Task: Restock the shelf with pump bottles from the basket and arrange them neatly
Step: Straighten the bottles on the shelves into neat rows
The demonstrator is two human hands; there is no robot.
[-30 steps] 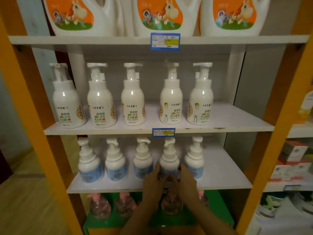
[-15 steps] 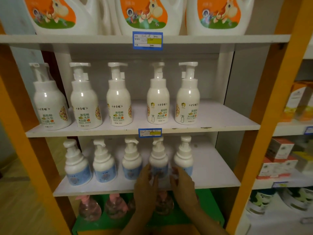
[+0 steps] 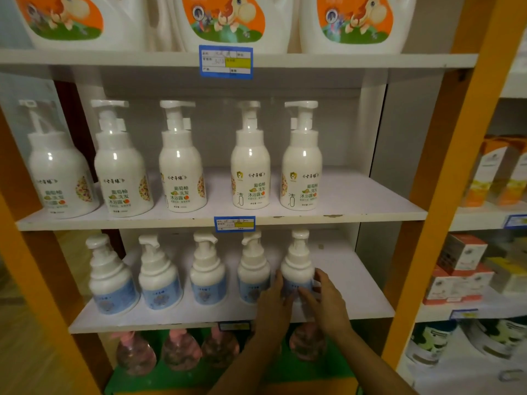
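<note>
Several white pump bottles with blue labels stand in a row on the lower white shelf point(image 3: 365, 286). The rightmost blue-label bottle point(image 3: 298, 266) sits between both hands. My left hand point(image 3: 275, 305) presses its left side and my right hand point(image 3: 328, 300) wraps its right side, fingers over the label. Its neighbour point(image 3: 252, 269) stands just to the left, partly hidden by my left hand. A row of taller white pump bottles point(image 3: 182, 166) fills the shelf above. No basket is in view.
Large white jugs point(image 3: 225, 18) line the top shelf. Clear pink-capped bottles point(image 3: 179, 352) stand on a green bottom shelf. An orange upright point(image 3: 445, 195) borders the unit on the right, with boxes point(image 3: 462, 252) on the neighbouring shelves. Both white shelves have bare room at their right ends.
Both hands shifted right from the fourth blue-label bottle to the rightmost one and closed on its sides. The view moved closer to the shelf.
</note>
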